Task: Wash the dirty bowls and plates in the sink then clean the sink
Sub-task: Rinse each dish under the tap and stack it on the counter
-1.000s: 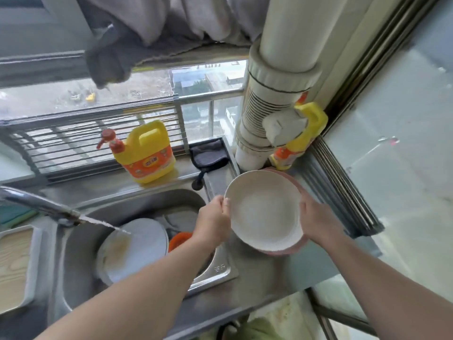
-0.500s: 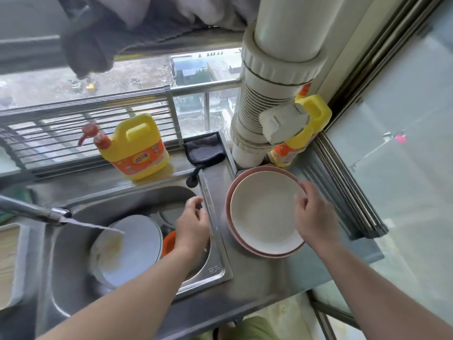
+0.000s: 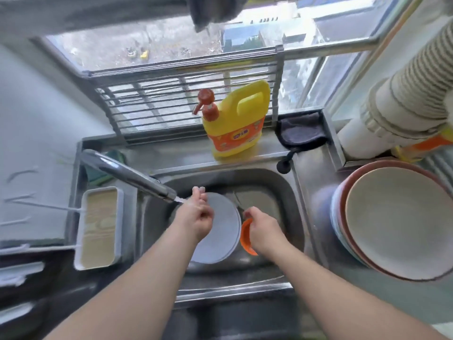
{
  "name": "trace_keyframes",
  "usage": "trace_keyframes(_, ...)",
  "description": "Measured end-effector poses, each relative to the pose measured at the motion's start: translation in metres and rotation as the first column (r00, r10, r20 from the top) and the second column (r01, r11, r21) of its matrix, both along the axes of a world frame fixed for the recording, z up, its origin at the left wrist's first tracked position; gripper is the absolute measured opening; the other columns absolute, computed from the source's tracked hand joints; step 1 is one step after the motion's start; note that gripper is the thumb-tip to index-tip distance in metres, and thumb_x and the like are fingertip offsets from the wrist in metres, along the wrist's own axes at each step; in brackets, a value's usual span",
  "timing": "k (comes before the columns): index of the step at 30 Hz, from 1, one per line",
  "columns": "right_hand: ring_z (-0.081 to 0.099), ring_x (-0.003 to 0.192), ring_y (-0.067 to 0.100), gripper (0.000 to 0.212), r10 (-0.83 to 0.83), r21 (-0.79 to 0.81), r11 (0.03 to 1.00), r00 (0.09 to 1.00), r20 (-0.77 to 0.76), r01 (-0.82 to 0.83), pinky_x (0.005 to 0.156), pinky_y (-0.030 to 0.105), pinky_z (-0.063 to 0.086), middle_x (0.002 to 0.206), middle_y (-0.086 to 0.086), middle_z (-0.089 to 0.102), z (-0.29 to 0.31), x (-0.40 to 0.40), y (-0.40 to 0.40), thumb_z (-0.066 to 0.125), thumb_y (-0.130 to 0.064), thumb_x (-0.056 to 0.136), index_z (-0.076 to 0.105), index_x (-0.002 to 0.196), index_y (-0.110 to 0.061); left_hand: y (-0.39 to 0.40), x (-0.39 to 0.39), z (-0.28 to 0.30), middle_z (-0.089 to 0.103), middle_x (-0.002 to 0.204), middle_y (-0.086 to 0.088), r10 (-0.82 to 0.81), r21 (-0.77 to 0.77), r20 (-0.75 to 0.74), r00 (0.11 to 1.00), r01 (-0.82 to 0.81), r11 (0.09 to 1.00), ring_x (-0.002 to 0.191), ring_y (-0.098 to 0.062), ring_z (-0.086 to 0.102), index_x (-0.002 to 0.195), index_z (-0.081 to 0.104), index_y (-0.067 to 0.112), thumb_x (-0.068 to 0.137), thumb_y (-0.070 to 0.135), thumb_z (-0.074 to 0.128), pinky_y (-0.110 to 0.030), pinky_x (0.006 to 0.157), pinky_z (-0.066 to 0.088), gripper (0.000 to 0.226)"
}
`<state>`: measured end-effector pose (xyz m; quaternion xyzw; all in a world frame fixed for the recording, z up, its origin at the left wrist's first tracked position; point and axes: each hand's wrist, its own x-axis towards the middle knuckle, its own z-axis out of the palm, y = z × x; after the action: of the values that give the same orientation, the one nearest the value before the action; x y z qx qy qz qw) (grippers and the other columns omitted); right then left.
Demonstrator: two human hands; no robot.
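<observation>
Left grip loosely curled; right grip seemingly pinching.

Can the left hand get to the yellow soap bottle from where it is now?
Probably yes. The left hand is over the white plate holding nothing, and the yellow soap bottle stands on the ledge behind the sink with nothing between.

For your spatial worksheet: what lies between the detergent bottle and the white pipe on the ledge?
In the head view, a dark cloth lies between the bottle and the pipe.
</observation>
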<state>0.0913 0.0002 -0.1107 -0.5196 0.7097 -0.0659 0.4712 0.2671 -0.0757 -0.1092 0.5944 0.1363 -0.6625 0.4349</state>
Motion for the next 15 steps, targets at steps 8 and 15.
trace_keyframes(8, 0.064, 0.114, 0.032, 0.033, -0.089, 0.182, 0.979, 0.995, -0.035, 0.094, 0.094, 0.034, 0.052, 0.129, 0.010, 0.069, -0.066, 0.051, -0.014, 0.050, -0.027, 0.101, 0.062, 0.132, -0.024, 0.017, 0.015, -0.010, 0.025, 0.055, 0.004, -0.463, 0.022, -0.026, 0.886, 0.463, 0.886, 0.050, -0.012, 0.020, 0.058, 0.041, 0.022, 0.107, 0.051, 0.048, -0.025, 0.052, 0.016, 0.057)
trace_keyframes(15, 0.059, 0.080, 0.022, 0.024, -0.404, 0.133, 0.915, 0.877, 0.261, 0.382, 0.068, 0.032, 0.046, 0.093, 0.002, 0.064, -0.042, 0.088, -0.030, 0.036, -0.025, 0.109, 0.060, 0.109, -0.029, 0.021, 0.021, -0.013, 0.027, 0.054, 0.007, -0.556, 0.107, 0.202, 0.806, 0.547, 0.831, 0.045, -0.011, 0.018, 0.079, 0.051, 0.024, 0.112, 0.046, 0.038, -0.022, 0.042, 0.013, 0.042)
